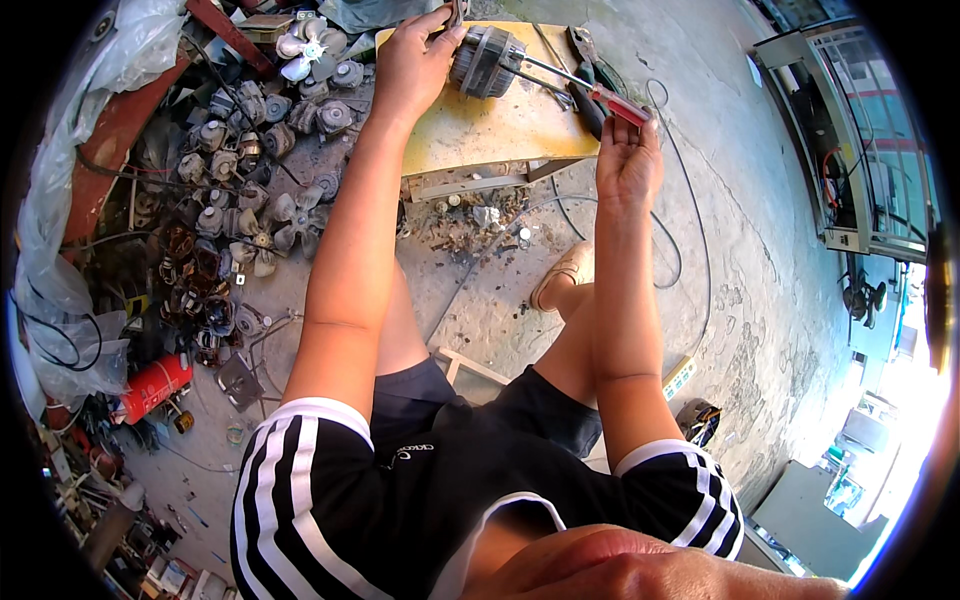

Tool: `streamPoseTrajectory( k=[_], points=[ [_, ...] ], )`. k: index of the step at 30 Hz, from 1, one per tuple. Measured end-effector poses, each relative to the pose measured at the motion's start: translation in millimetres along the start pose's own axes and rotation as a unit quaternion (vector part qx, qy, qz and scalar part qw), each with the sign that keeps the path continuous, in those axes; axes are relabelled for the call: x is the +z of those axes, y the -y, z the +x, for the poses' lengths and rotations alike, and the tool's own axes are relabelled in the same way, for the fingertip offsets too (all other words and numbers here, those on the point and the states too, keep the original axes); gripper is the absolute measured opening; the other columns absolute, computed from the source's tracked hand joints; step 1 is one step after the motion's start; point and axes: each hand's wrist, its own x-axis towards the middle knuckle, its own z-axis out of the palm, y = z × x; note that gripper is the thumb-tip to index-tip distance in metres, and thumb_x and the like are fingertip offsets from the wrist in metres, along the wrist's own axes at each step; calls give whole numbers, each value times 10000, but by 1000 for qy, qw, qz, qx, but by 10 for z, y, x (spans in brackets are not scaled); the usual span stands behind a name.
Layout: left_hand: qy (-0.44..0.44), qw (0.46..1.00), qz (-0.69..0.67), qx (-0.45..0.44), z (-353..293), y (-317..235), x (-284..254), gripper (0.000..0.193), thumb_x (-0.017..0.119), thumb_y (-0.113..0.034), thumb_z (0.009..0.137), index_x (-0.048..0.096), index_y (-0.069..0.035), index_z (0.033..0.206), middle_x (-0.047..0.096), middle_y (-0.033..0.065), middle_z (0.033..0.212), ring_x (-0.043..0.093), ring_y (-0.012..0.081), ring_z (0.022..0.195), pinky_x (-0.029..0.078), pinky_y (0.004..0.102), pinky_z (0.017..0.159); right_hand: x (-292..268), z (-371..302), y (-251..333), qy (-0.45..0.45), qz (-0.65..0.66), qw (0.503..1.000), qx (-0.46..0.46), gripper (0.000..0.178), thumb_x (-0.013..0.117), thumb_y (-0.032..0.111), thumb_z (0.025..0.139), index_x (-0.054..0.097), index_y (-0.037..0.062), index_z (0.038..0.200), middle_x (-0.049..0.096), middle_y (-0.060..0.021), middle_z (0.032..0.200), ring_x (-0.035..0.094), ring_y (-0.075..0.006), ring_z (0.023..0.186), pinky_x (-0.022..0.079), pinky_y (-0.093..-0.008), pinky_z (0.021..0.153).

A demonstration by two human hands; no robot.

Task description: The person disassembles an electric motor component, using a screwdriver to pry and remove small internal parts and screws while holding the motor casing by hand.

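Note:
My left hand (415,60) is closed at the far edge of the worktable, its fingers around a metal bracket at the side of a small electric motor (487,62). The motor has a dark, ribbed, round body and is held over the yellow tabletop (470,135). My right hand (630,165) has its fingertips pinched on the translucent red handle of a screwdriver (622,105). Its long steel shaft runs leftward to the motor; whether the tip sits in a screw is too small to tell. Pliers (580,45) with dark handles lie just beyond the screwdriver.
Many used motors (235,150) and fan blades (310,48) are heaped on the floor at left, near a red cylinder (155,388). Scraps litter the concrete below the table. A cable curves down the right side to a power strip (680,377). A glass-fronted cabinet (860,140) stands far right.

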Motion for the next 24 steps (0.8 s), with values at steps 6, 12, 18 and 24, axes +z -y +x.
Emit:
streamPoseTrajectory(
  k=[6, 12, 18, 24],
  points=[
    [-1, 1000, 16, 9, -1, -10, -5, 112, 580, -106, 924, 609, -19, 860, 486, -28, 701, 431, 51, 564, 349, 229, 484, 115, -117, 38, -42, -48, 998, 10, 328, 512, 251, 984, 461, 128, 1284, 562, -43, 1143, 555, -175, 1035, 401, -392, 936],
    [-1, 1000, 24, 13, 2, -19, -5, 117, 580, -106, 922, 606, -16, 851, 492, -18, 705, 434, 57, 564, 349, 235, 486, 12, -11, 2, -23, -22, 999, 15, 314, 503, 240, 988, 472, 186, 1296, 573, -20, 1106, 556, -149, 978, 412, -394, 904],
    [-3, 1000, 26, 15, -3, -32, -4, 112, 580, -101, 918, 609, -10, 860, 505, -9, 713, 444, 63, 570, 357, 239, 493, 83, -84, 55, -43, -69, 997, 8, 340, 520, 249, 981, 463, 161, 1305, 586, -23, 1087, 565, -150, 1003, 419, -407, 903],
    [-12, 999, 31, 25, -12, -35, 2, 106, 580, -96, 916, 612, -3, 878, 521, -2, 724, 460, 70, 581, 371, 242, 502, -9, -11, 29, -21, -36, 999, 24, 350, 553, 216, 964, 466, 183, 1302, 585, 1, 1068, 570, -129, 944, 426, -393, 887]
  ],
)
